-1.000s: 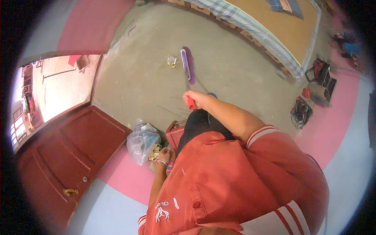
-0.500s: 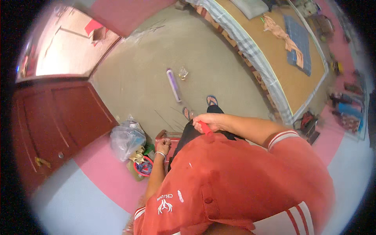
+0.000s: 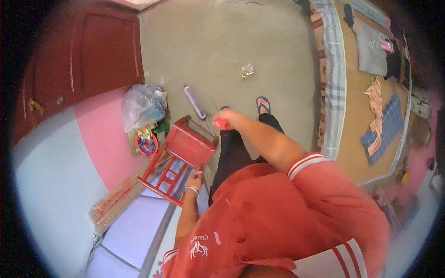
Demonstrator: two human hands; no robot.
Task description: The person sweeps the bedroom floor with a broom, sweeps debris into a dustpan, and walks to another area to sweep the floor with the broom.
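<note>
Since the earlier frame: view turned, so the bed [image 3: 352, 118] now runs down the right side of the frame and the door [image 3: 106, 46] fills the upper left. The red wooden chair [image 3: 191, 144], largely hidden before, shows left of centre. The head of the broom [image 3: 194, 103] has shifted further left of the litter [image 3: 247, 71]; half a second ago the two lay closer together.

Grip, right hand [image 3: 226, 119]: closed round the red handle end [image 3: 223, 123], near mid-frame. Left hand [image 3: 196, 181]: fingers curled, below the chair seat and just beside it; contact, and whether anything is held, cannot be told.

Broom: head on or close to the floor [image 3: 278, 41], left of centre in the upper half, tilted down toward the right hand. Shaft between is thin and blurred.

Progress (judged): litter sits in one small, shiny heap, upper centre, so some gathering looks done. It remains on the floor, uncollected, with the broom head well apart from it. No dustpan seen. Plastic bag [image 3: 143, 109] and red-rimmed basket [image 3: 146, 144] stand at left, both apart from the heap.
</note>
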